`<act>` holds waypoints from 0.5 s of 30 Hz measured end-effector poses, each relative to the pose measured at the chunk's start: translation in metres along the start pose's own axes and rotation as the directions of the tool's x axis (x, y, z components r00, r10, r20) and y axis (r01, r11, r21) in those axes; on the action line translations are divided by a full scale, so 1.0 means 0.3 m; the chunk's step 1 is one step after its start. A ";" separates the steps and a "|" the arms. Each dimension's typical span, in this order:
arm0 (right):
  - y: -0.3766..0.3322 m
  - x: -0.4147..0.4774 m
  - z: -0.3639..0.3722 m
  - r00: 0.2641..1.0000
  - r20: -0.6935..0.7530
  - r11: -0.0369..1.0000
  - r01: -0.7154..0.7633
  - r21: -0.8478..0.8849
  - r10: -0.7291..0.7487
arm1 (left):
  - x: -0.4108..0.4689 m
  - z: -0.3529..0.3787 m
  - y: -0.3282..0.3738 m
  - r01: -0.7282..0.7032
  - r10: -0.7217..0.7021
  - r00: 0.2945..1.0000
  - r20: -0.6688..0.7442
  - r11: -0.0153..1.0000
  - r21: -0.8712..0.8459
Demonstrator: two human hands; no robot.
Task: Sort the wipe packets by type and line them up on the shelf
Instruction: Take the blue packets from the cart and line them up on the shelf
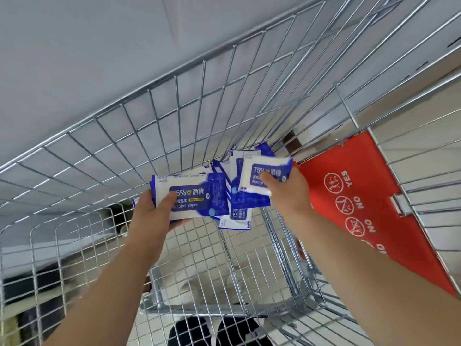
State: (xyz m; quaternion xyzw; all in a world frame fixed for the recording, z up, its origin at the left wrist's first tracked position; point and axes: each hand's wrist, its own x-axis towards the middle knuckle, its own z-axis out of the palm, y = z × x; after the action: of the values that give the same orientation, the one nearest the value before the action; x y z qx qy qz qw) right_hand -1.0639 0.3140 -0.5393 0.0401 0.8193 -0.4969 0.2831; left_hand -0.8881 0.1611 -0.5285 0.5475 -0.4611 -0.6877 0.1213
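I look down into a wire shopping cart. My left hand grips a stack of blue-and-white alcohol wipe packets, thumb on the top one's label. My right hand holds a smaller blue-and-white wipe packet by its lower edge, just right of the stack. Between and below the hands, several more blue wipe packets lie in a loose pile on the cart's wire floor. No shelf shows in this view.
The cart's red child-seat flap with YES/NO symbols stands at the right. Wire walls close in on the left and far sides. Tiled floor and my dark shoes show through the mesh below. A pale wall fills the top left.
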 end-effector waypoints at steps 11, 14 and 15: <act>-0.046 -0.094 0.090 0.953 -0.004 0.931 -0.296 0.214 0.303 | -0.009 -0.066 -0.001 -0.069 0.063 0.996 0.069 0.995 0.077; -0.119 -0.184 0.059 0.974 0.063 0.955 -0.224 0.192 0.216 | -0.050 -0.111 0.030 -0.112 0.104 0.990 0.097 0.990 0.081; -0.141 -0.218 0.049 0.985 0.067 0.971 -0.168 0.168 0.159 | -0.072 -0.126 0.046 -0.129 0.121 0.988 0.100 0.989 0.074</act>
State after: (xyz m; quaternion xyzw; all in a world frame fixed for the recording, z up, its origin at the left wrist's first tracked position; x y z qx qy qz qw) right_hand -1.0177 0.2945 -0.4779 0.1187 0.7592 -0.5420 0.3403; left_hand -0.8521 0.1492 -0.5030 0.4886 -0.5268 -0.6850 0.1203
